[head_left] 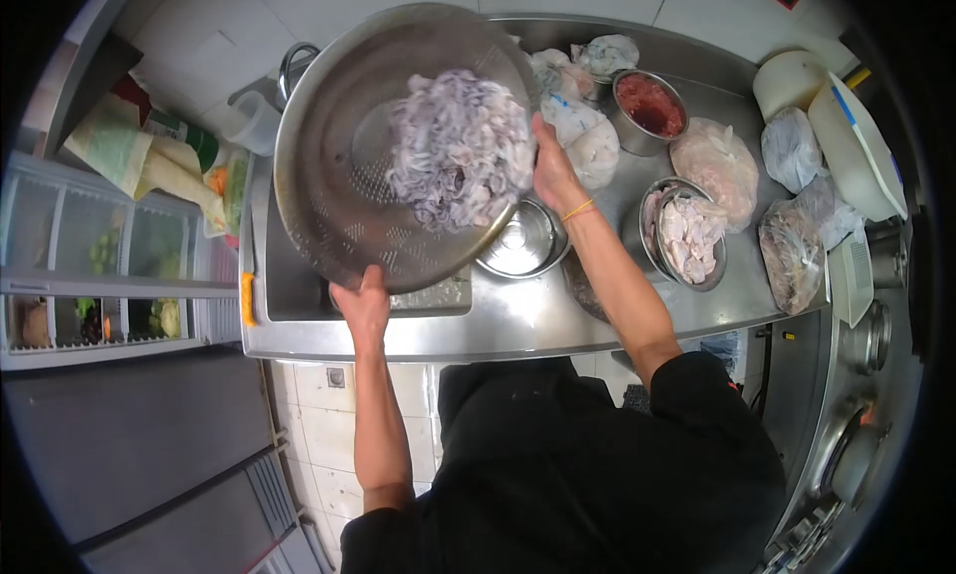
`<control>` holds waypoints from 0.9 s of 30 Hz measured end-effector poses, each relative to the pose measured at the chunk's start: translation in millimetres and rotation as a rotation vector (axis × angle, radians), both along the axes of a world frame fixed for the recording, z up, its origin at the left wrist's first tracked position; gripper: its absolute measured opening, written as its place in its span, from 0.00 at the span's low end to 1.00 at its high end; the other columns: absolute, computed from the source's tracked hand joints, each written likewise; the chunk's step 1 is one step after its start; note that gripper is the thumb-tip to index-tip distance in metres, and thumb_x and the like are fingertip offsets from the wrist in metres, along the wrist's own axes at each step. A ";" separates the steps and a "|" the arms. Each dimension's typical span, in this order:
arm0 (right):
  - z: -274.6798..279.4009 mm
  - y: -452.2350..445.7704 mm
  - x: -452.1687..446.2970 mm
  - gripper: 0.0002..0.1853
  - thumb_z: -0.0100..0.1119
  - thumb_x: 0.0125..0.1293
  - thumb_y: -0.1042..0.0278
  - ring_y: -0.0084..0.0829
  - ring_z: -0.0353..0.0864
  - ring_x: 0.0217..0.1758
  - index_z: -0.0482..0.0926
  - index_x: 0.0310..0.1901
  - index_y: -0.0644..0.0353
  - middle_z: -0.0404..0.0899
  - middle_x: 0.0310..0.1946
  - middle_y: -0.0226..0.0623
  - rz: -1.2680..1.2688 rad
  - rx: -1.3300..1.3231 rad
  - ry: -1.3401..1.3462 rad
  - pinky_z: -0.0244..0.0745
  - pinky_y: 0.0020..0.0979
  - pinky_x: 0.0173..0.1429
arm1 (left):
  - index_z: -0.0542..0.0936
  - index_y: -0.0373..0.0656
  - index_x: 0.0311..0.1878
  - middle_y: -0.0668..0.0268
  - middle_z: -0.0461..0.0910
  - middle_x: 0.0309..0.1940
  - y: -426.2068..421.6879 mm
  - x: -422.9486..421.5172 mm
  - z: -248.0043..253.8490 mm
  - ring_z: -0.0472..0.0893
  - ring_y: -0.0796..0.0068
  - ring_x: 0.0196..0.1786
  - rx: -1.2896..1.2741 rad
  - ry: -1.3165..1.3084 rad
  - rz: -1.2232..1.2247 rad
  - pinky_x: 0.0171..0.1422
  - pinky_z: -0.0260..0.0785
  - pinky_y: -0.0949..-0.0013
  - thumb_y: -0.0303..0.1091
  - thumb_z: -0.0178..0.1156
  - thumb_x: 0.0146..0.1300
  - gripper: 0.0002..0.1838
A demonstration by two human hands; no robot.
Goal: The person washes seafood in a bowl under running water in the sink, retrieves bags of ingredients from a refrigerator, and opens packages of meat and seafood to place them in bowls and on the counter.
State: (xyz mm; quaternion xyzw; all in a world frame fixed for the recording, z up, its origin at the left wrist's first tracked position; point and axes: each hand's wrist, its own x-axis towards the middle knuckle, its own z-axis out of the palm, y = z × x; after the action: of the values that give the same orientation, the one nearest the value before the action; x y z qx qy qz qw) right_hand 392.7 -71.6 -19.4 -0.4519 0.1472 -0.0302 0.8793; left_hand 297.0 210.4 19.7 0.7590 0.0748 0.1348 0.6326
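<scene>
Colander (pixel 324 191) aloft over the sink (pixel 297 293), near-round with long axis unclear, mouth facing up, underside hidden. Inside, pale purplish strips (pixel 458 146) heaped toward the right, blurred. Gripped at the rim by right hand (pixel 555 166) and left hand (pixel 363 303), fingers hidden beneath

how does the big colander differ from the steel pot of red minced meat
Size: the colander looks much wider than the steel pot.
Support: the left hand and right hand hold the colander by its rim, while the pot rests on the steel counter.
Contents: the colander carries pale purplish strips, possibly squid; the pot contains red minced meat.
Shared: both are round and open-topped.
</scene>
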 end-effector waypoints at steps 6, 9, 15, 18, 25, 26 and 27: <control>-62.3 -34.8 19.9 0.33 0.38 0.71 0.41 0.32 0.62 0.66 0.56 0.65 0.62 0.60 0.65 0.37 -0.107 0.080 -0.067 0.59 0.36 0.68 | 0.75 0.28 0.41 0.63 0.79 0.35 -32.8 20.9 0.0 0.77 0.71 0.39 0.033 0.011 -0.072 0.49 0.66 0.72 0.23 0.54 0.52 0.13; -85.0 -45.1 21.1 0.32 0.35 0.72 0.43 0.32 0.61 0.67 0.57 0.65 0.62 0.59 0.66 0.37 -0.086 0.262 -0.191 0.58 0.35 0.69 | 0.74 0.28 0.43 0.61 0.79 0.38 -42.7 14.0 -3.1 0.77 0.73 0.41 0.094 -0.047 -0.028 0.49 0.66 0.74 0.23 0.54 0.55 0.12; -23.8 -26.4 -11.0 0.32 0.35 0.73 0.44 0.30 0.52 0.72 0.55 0.68 0.61 0.56 0.69 0.36 -0.283 0.095 -0.270 0.45 0.31 0.73 | 0.64 0.28 0.61 0.55 0.77 0.48 -39.5 8.7 -37.6 0.78 0.68 0.49 0.165 -0.241 -0.084 0.55 0.65 0.73 0.20 0.52 0.57 0.26; -22.0 -20.4 -24.0 0.32 0.36 0.73 0.45 0.30 0.52 0.71 0.55 0.69 0.60 0.57 0.68 0.35 -0.271 0.169 -0.198 0.43 0.31 0.73 | 0.59 0.29 0.66 0.48 0.72 0.56 -36.8 0.6 -38.6 0.76 0.58 0.55 0.269 -0.285 -0.113 0.57 0.66 0.71 0.18 0.51 0.55 0.32; -50.2 -21.4 -47.0 0.24 0.41 0.72 0.49 0.34 0.67 0.60 0.67 0.58 0.61 0.70 0.56 0.40 -0.098 -0.563 -0.229 0.60 0.34 0.64 | 0.70 0.23 0.52 0.56 0.77 0.47 -43.1 -12.9 -26.0 0.76 0.69 0.47 0.156 -0.327 0.162 0.56 0.65 0.70 0.21 0.55 0.58 0.18; -32.8 -22.6 -58.8 0.24 0.44 0.71 0.50 0.38 0.66 0.62 0.68 0.58 0.62 0.69 0.57 0.42 -0.072 -0.777 -0.255 0.59 0.35 0.65 | 0.73 0.23 0.47 0.55 0.78 0.45 -36.3 -20.2 -21.8 0.76 0.69 0.46 0.124 -0.190 0.188 0.55 0.65 0.69 0.21 0.55 0.57 0.15; -24.6 -23.9 -71.6 0.24 0.46 0.70 0.51 0.42 0.65 0.64 0.68 0.57 0.62 0.69 0.58 0.45 -0.041 -0.989 -0.278 0.58 0.37 0.66 | 0.74 0.22 0.44 0.56 0.79 0.43 -30.0 -26.3 -17.6 0.76 0.69 0.45 0.069 -0.112 0.248 0.54 0.65 0.68 0.22 0.55 0.56 0.14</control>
State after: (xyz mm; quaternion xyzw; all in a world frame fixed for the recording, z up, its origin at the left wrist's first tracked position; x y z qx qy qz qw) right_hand 321.1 -95.4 -44.0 -0.8025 0.0057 -0.1732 0.5710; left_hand 270.7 180.4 2.1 0.7564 0.1281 0.2568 0.5878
